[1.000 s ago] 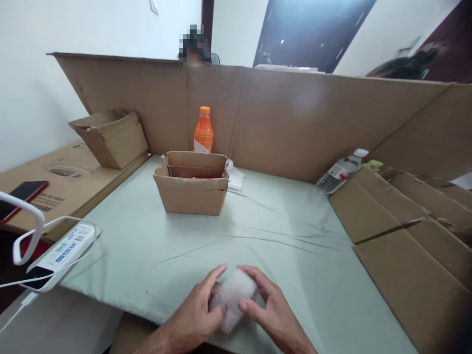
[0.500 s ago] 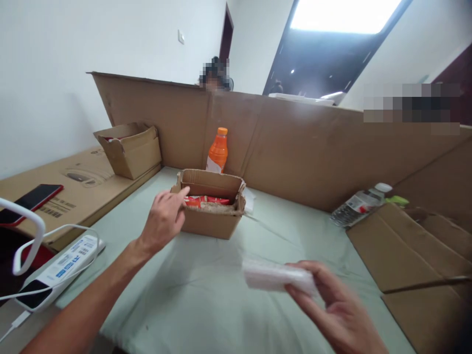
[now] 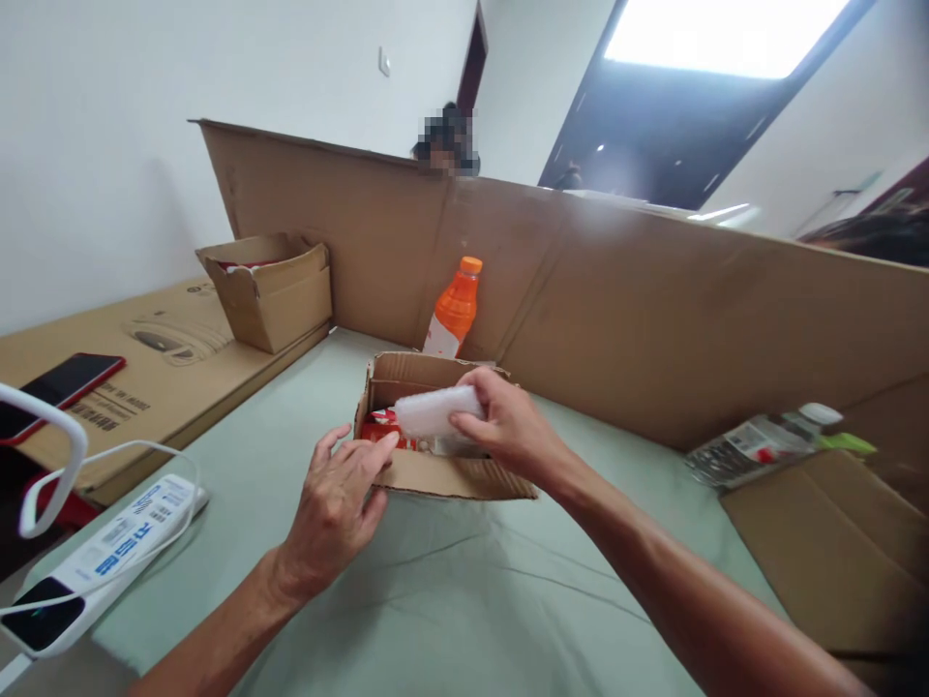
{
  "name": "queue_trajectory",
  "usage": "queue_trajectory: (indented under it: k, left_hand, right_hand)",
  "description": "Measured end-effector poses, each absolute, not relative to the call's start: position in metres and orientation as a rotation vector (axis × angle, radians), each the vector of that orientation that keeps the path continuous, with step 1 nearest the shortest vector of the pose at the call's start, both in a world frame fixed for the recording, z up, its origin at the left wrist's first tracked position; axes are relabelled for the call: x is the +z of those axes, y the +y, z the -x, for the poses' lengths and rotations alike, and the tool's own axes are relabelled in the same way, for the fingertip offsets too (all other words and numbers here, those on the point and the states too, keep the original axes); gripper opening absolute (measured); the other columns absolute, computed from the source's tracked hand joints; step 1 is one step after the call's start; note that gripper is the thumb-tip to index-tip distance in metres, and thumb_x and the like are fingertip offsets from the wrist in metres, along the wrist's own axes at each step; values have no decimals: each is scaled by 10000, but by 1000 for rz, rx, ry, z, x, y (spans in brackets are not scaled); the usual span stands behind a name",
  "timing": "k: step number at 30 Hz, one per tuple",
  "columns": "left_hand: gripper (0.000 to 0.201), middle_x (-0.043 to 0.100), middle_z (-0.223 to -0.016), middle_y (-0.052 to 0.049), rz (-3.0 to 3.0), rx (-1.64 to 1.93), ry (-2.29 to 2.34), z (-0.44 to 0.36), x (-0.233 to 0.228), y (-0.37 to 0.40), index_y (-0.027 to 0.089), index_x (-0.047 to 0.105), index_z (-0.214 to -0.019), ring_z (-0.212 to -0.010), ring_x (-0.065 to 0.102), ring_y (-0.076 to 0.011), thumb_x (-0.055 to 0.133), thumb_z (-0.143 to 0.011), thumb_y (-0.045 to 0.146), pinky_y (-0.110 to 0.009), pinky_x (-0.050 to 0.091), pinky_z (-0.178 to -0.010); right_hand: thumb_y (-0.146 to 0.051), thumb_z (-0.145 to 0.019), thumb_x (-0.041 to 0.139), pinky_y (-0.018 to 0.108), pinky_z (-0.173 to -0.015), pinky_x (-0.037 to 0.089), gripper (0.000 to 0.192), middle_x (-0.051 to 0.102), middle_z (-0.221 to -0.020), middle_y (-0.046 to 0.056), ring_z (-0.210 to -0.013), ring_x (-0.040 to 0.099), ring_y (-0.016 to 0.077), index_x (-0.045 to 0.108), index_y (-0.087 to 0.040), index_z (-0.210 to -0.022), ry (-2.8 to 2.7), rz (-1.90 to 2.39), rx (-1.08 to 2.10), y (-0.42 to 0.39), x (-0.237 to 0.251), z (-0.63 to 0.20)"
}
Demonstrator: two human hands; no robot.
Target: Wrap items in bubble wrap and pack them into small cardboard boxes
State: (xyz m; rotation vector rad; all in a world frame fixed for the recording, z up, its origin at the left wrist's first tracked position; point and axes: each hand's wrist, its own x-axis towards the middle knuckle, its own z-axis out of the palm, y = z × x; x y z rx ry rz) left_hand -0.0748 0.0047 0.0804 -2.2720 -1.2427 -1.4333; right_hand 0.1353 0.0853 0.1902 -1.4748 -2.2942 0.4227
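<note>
The right hand [image 3: 508, 421] has its grip closed on a white wrapped bundle [image 3: 435, 411], thumb on the near side, and holds it over the opening of a small cardboard box [image 3: 442, 479]. The bundle's free end points left, above red packaging [image 3: 377, 436] inside the box. The left hand [image 3: 338, 503] is at the box's near left corner, fingers reaching over the rim and thumb apart from them; whether its grip pinches the cardboard, I cannot tell. The box sits on a pale green bench [image 3: 508, 620], and an orange bottle [image 3: 457, 305] stands just behind it, before a tall cardboard panel [image 3: 616, 319]. Well off to the left, a second open box [image 3: 290, 305] and a dark phone [image 3: 69, 387] rest on a large flat carton [image 3: 174, 334]. At the right, a clear bottle [image 3: 762, 445] is tilted beside folded cardboard [image 3: 834, 532].
</note>
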Motion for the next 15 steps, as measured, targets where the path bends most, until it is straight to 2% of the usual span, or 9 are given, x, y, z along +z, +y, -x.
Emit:
queue_trajectory:
  k: [5, 9, 11, 13, 15]
  left_hand:
    - [662, 729, -1013, -41, 2288, -1473, -1255, 76, 82, 5, 174, 432, -1433, -959, 668, -210, 521, -815, -43, -513, 383, -1097]
    - [650, 731, -1014, -35, 2305, -1463, -1273, 76, 83, 7, 190, 442, -1425, -959, 667, -213, 520, -820, -36, -513, 392, -1088]
    - [659, 728, -1017, -31, 2307, -1452, -1284, 76, 84, 7, 205, 439, -1430, -952, 668, -212, 519, -820, -31, -513, 394, -1088]
    - [671, 727, -1011, -27, 2301, -1454, -1292, 76, 83, 7, 218, 432, -1439, -943, 668, -211, 519, -820, -26, -514, 396, -1088]
    - [680, 727, -1008, -26, 2305, -1454, -1286, 77, 83, 7, 221, 423, -1449, -941, 668, -211, 520, -821, -23, -516, 397, -1089]
  right_hand:
    - [-274, -844, 654, 270, -615, 357, 149, 759, -962, 78, -870, 689, 247, 704, -199, -962, -2871, 1755, 320, 99, 190, -117]
    - [-395, -897, 652, 281, -639, 376, 244, 772, -967, 88, -894, 699, 267, 743, -216, -1035, -2928, 1736, 173, 96, 204, -120]
    - [-291, -875, 667, 275, -630, 369, 193, 772, -924, 69, -847, 694, 245, 752, -228, -1036, -2901, 1688, 101, 98, 205, -124]
    - [-169, -842, 650, 264, -615, 360, 162, 761, -847, 38, -779, 677, 209, 763, -233, -939, -2916, 1620, 99, 102, 202, -128]
    - [-133, -822, 645, 251, -602, 360, 150, 747, -793, 15, -734, 661, 182, 757, -232, -832, -2950, 1565, 171, 106, 194, -129]
